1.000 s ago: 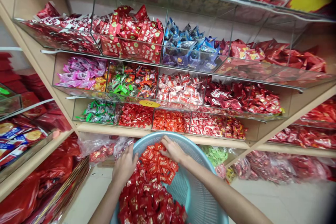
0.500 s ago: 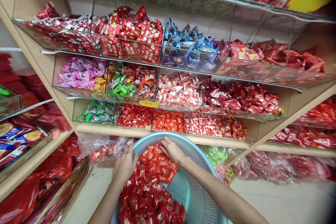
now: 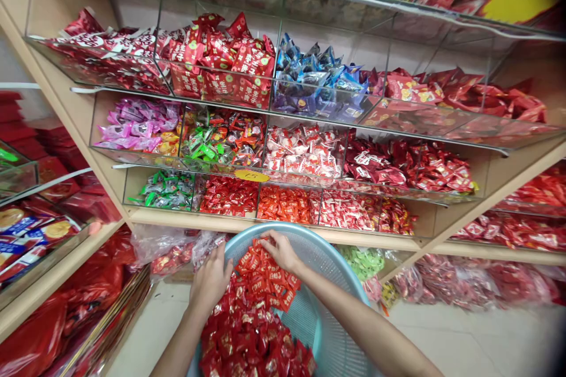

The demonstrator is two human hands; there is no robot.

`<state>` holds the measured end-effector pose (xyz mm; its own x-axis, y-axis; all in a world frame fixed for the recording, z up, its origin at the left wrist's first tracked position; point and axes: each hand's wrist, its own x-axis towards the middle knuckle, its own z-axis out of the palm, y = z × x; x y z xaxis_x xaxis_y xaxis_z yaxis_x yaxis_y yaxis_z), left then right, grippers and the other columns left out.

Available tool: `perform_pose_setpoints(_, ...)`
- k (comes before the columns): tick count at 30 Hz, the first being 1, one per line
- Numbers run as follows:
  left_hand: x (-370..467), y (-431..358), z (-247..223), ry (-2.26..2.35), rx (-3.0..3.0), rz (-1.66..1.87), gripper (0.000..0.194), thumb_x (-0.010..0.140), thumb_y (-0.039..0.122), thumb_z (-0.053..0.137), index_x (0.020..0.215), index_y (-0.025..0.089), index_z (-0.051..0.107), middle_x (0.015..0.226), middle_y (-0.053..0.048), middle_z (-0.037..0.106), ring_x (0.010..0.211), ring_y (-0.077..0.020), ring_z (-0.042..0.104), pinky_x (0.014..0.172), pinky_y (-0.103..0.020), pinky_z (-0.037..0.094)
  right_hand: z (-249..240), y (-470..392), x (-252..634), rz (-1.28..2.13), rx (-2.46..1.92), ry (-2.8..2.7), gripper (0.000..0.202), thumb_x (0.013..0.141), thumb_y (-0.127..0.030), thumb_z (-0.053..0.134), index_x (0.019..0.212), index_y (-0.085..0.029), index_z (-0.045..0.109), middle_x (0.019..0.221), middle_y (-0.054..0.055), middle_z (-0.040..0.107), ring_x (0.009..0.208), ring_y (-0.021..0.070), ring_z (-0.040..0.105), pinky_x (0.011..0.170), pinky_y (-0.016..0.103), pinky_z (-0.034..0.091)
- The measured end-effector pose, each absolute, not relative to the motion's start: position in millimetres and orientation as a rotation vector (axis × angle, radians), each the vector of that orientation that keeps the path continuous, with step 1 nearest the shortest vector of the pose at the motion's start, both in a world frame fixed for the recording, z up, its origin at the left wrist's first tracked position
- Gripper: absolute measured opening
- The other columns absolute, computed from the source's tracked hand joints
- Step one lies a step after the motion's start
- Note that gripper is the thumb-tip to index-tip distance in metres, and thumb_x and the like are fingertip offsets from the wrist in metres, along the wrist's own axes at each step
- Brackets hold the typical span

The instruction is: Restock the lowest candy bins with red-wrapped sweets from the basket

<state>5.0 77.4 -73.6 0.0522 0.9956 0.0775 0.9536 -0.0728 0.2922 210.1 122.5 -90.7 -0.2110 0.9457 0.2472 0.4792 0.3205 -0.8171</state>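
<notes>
A light blue perforated basket (image 3: pixel 340 294) holds bright red-orange wrapped candies (image 3: pixel 269 277) toward its far side and darker red ones (image 3: pixel 252 336) nearer me. My left hand (image 3: pixel 212 277) rests at the basket's left rim, fingers pointing up and slightly apart; nothing shows in it. Inside the far rim, my right hand (image 3: pixel 280 252) is over the bright candies, its fingers curled at their upper edge. Whether it grips a candy is too small to tell.
Behind the basket rises a wooden shelf (image 3: pixel 177 217) with clear bins of wrapped candies. Plastic bags (image 3: pixel 172 256) lie under it. At the left are more shelves with red packages (image 3: pixel 92 288). Tiled floor (image 3: pixel 442 330) shows at the right.
My right hand has shifted slightly to the left along the top of the bright candies. My left hand has stayed almost in place.
</notes>
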Motion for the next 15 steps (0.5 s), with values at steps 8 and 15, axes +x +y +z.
perform_pose_setpoints(8, 5, 77, -73, 2.023, 2.146, 0.37, 0.049, 0.086, 0.033, 0.027, 0.13, 0.012, 0.034, 0.118, -0.013, 0.053, 0.096, -0.0235, 0.056, 0.076, -0.034, 0.043, -87, 126, 219, 0.358, -1.404, -1.866, 0.018, 0.082, -0.034, 0.049, 0.09, -0.02, 0.056, 0.087, 0.004, 0.059, 0.081, 0.0164, 0.053, 0.074, 0.028, 0.041)
perform_pose_setpoints(15, 5, 77, -72, 2.006, 2.133, 0.391, 0.048, 0.086, 0.031, 0.029, 0.13, 0.012, 0.035, 0.12, -0.014, 0.052, 0.1, -0.0226, 0.055, 0.08, -0.033, 0.042, -50, 171, 265, 0.078, -1.556, -1.883, 0.023, 0.084, -0.022, 0.039, 0.103, -0.018, 0.052, 0.1, 0.008, 0.055, 0.094, 0.0183, 0.049, 0.081, 0.031, 0.039)
